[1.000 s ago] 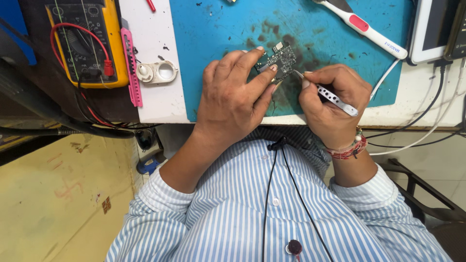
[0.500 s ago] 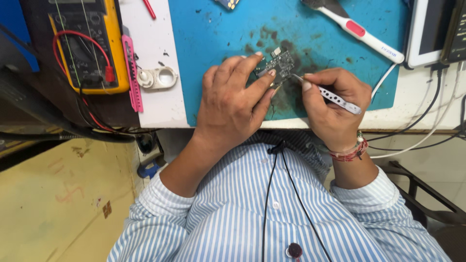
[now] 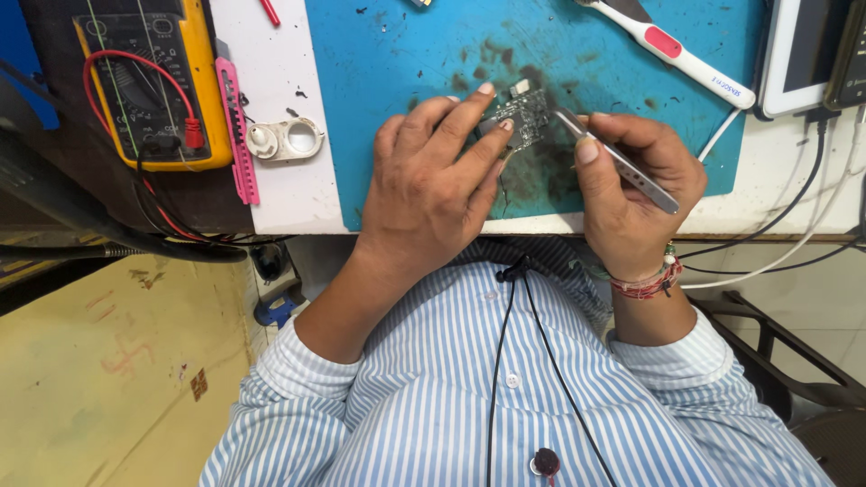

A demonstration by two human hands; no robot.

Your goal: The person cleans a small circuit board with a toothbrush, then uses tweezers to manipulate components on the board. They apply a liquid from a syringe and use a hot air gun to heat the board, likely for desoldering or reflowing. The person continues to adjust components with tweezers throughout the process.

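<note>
A small dark circuit board (image 3: 521,115) lies on the blue work mat (image 3: 397,54). My left hand (image 3: 433,180) rests on the mat and pins the board's left edge with its fingertips. Metal tweezers (image 3: 618,162) sit in my right hand (image 3: 631,180), their tips at the board's right edge. Part of the board is hidden under my fingers.
A yellow multimeter (image 3: 149,81) with red and black leads sits at the far left, beside a pink knife (image 3: 236,131) and a small white holder (image 3: 287,140). A white-handled tool (image 3: 686,54) lies on the mat's far right; a tablet (image 3: 803,54) and cables stand at the right edge.
Both hands and the board sit a little lower in view. The tweezers have tilted, with their tips staying at the board's right edge.
</note>
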